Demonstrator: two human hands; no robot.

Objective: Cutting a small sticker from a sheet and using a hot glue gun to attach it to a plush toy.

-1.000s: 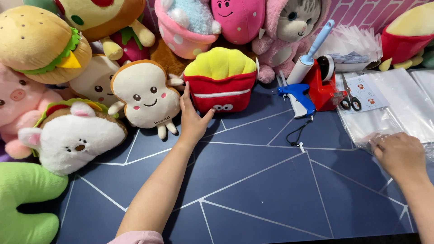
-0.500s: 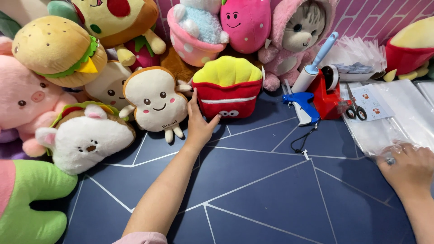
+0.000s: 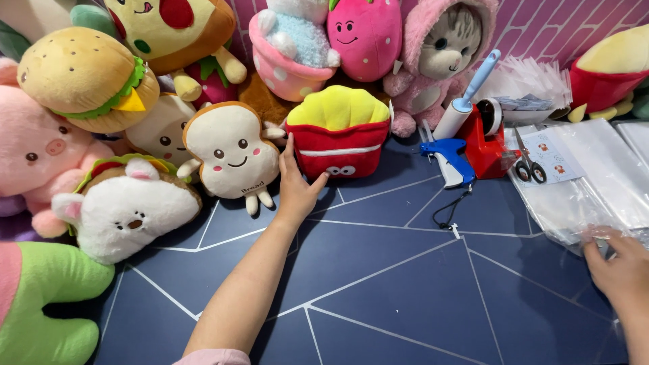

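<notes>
Now left hand (image 3: pixel 295 186) open, fingers spread against lower left corner of fries plush (image 3: pixel 338 132), thumb under its front; plush upright on dark blue mat (image 3: pixel 378 284), just beyond fingertips. Right hand (image 3: pixel 618 267) well apart, fingers flat on clear plastic bags (image 3: pixel 588 182), gripping nothing.

Red-and-yellow fries plush (image 3: pixel 338 132) on a white-lined navy table (image 3: pixel 405 284).

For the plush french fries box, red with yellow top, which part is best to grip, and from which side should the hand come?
Probably its lower left corner, from the front left. The fries plush stands upright facing the person, and the left hand already touches that side. Its red body is soft and wide; the toast plush crowds the left, so come in low.
</notes>
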